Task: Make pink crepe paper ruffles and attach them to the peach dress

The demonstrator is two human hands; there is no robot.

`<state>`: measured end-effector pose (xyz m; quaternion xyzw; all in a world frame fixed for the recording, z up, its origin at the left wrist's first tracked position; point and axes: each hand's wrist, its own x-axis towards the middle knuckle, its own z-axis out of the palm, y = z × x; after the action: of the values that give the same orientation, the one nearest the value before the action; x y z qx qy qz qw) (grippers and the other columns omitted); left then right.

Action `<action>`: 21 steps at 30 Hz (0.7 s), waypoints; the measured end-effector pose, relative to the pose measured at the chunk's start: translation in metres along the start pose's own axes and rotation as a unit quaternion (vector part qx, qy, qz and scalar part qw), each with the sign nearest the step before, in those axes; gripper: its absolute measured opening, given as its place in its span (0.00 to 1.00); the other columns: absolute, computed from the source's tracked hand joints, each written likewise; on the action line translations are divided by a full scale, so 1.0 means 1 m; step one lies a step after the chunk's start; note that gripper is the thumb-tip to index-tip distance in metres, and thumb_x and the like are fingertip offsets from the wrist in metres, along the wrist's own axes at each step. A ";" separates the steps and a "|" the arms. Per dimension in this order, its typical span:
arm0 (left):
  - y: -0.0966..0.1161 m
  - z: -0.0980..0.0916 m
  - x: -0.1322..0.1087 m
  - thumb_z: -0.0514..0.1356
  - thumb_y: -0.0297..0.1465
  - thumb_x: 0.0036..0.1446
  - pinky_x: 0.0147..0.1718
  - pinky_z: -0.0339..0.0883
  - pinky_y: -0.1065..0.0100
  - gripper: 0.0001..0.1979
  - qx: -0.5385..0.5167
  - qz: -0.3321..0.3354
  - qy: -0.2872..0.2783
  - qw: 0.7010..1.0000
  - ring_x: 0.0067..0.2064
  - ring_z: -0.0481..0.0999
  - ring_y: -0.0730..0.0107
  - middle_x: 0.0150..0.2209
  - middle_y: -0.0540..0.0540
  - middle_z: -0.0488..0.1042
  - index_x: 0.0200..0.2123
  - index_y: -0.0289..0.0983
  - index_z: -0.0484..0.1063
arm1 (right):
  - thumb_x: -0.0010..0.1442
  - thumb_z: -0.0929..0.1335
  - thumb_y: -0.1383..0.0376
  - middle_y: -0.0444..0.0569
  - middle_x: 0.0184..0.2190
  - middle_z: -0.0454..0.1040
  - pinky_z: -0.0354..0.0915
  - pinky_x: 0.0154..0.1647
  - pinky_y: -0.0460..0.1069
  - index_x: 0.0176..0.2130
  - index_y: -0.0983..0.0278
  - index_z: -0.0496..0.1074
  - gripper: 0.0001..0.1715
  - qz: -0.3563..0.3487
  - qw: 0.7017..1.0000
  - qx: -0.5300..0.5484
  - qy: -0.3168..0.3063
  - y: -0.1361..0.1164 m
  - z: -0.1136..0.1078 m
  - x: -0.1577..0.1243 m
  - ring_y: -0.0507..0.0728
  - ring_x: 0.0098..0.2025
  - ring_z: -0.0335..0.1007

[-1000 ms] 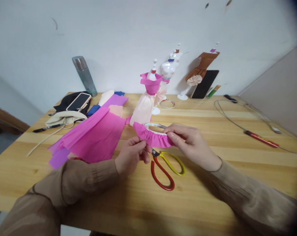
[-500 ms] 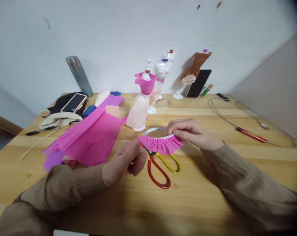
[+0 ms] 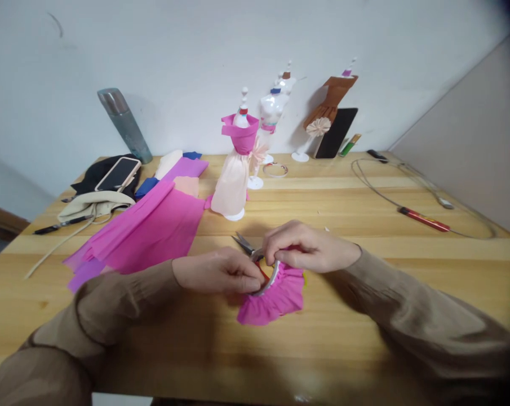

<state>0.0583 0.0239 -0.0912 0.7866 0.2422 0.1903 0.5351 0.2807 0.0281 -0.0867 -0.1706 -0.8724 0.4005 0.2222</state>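
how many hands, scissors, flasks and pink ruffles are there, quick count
hands: 2, left hand and right hand
scissors: 1
flask: 1
ruffle: 1
total: 5

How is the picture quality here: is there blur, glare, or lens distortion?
Head view: soft, even light, no glare; wide lens bows the table and darkens the right corners; left hand, right hand and ruffled pink paper are slightly blurred.
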 end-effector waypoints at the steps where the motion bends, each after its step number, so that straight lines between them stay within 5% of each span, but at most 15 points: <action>1: -0.001 0.001 -0.001 0.64 0.42 0.53 0.28 0.62 0.72 0.15 -0.018 -0.007 -0.006 1.000 0.27 0.66 0.73 0.19 0.52 0.66 0.27 0.35 0.76 | 0.63 0.61 0.70 0.51 0.27 0.73 0.63 0.31 0.45 0.31 0.70 0.74 0.15 -0.007 1.000 0.002 0.002 0.000 0.001 0.001 0.50 0.29 0.68; 4: -0.002 0.004 -0.004 0.63 0.43 0.54 0.27 0.61 0.72 0.15 -0.081 -0.030 -0.061 0.994 0.27 0.66 0.72 0.20 0.52 0.66 0.26 0.35 0.76 | 0.65 0.62 0.67 0.53 0.28 0.73 0.64 0.33 0.46 0.32 0.71 0.75 0.16 -0.019 0.999 0.025 0.006 0.000 0.005 0.003 0.51 0.31 0.68; 9: -0.006 0.005 0.000 0.61 0.40 0.56 0.27 0.59 0.71 0.17 -0.178 -0.070 -0.249 0.949 0.26 0.62 0.74 0.22 0.52 0.63 0.21 0.35 0.69 | 0.67 0.61 0.54 0.60 0.36 0.75 0.67 0.39 0.51 0.41 0.75 0.75 0.27 0.003 0.997 0.074 -0.008 -0.005 0.007 0.004 0.56 0.38 0.71; 14: -0.012 0.004 0.005 0.62 0.39 0.55 0.26 0.56 0.70 0.20 -0.186 -0.061 -0.291 0.936 0.25 0.59 0.75 0.21 0.52 0.58 0.18 0.35 0.63 | 0.69 0.53 0.47 0.60 0.44 0.75 0.66 0.47 0.52 0.51 0.72 0.72 0.36 0.042 0.999 0.013 -0.020 -0.016 0.011 0.006 0.57 0.45 0.72; 21: -0.010 0.005 0.005 0.66 0.43 0.51 0.31 0.63 0.69 0.20 -0.222 -0.060 -0.355 0.906 0.27 0.65 0.71 0.21 0.50 0.65 0.19 0.34 0.70 | 0.67 0.52 0.45 0.64 0.55 0.70 0.65 0.52 0.55 0.61 0.72 0.62 0.41 0.060 0.986 -0.152 -0.042 -0.013 0.015 0.004 0.62 0.53 0.70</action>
<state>0.0632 0.0257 -0.1018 0.6468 0.0350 -0.0850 0.7571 0.2682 0.0128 -0.0848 -0.2377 -0.9198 0.2828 0.1321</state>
